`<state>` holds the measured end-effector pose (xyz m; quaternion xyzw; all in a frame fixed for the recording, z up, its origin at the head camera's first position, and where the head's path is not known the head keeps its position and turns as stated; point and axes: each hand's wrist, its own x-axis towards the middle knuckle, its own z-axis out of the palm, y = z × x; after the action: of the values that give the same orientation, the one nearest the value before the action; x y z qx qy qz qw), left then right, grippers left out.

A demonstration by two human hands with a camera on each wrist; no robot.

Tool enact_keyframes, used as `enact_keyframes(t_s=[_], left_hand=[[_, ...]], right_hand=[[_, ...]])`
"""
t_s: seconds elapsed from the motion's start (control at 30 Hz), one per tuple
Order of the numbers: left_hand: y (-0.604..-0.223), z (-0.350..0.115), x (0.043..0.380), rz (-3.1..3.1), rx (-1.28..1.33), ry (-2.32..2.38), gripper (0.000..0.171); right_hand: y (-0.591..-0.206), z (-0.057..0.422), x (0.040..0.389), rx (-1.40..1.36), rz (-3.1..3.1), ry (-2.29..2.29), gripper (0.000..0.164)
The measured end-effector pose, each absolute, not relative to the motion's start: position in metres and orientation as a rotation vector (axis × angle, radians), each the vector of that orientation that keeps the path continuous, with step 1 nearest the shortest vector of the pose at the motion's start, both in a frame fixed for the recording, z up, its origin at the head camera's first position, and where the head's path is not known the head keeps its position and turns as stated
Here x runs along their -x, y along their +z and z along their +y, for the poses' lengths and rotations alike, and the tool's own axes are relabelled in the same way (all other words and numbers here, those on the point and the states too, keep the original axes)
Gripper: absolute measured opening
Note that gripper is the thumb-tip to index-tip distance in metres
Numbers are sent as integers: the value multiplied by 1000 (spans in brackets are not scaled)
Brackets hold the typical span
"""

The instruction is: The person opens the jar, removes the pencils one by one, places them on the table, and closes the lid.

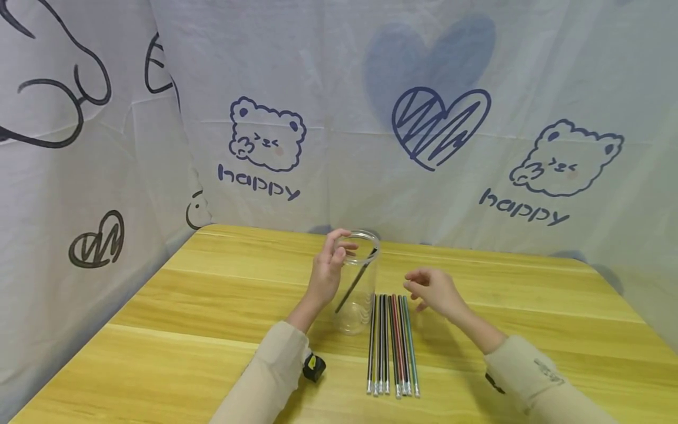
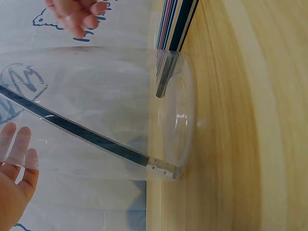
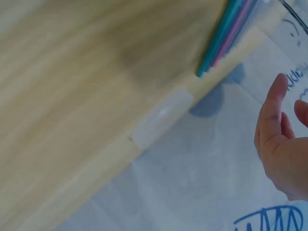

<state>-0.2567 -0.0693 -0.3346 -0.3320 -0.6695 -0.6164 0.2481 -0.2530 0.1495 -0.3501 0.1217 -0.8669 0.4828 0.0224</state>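
My left hand (image 1: 327, 268) grips a tall clear plastic jar (image 1: 371, 282) near its rim, thumb outside and fingers about the edge. The jar stands upright on the table. One dark pencil (image 1: 356, 281) leans slantwise inside it, its eraser end (image 2: 161, 167) at the bottom in the left wrist view. To the right of the jar lies a row of several pencils (image 1: 393, 347), mostly dark, with red and teal ones, eraser ends toward me. My right hand (image 1: 435, 291) hovers past the row's far right end, fingers loosely bent and holding nothing.
The wood-grain table (image 1: 175, 318) reaches back to a white cloth backdrop (image 1: 339, 141) printed with bears and hearts. A whitish translucent patch (image 3: 163, 118) sits at the table's edge in the right wrist view. A black wrist device (image 1: 314, 367) shows at my left sleeve.
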Motion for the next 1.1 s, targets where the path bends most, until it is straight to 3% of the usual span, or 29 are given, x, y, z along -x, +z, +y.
enact_keyframes(t_s=[0.57, 1.1], left_hand=[[-334, -70, 256, -1828, 905, -1674, 77], [-334, -70, 256, -1839, 904, -1659, 74]], right_hand=[[-299, 124, 248, -563, -2439, 1425, 20], [-292, 103, 241, -776, -2287, 1230, 16]])
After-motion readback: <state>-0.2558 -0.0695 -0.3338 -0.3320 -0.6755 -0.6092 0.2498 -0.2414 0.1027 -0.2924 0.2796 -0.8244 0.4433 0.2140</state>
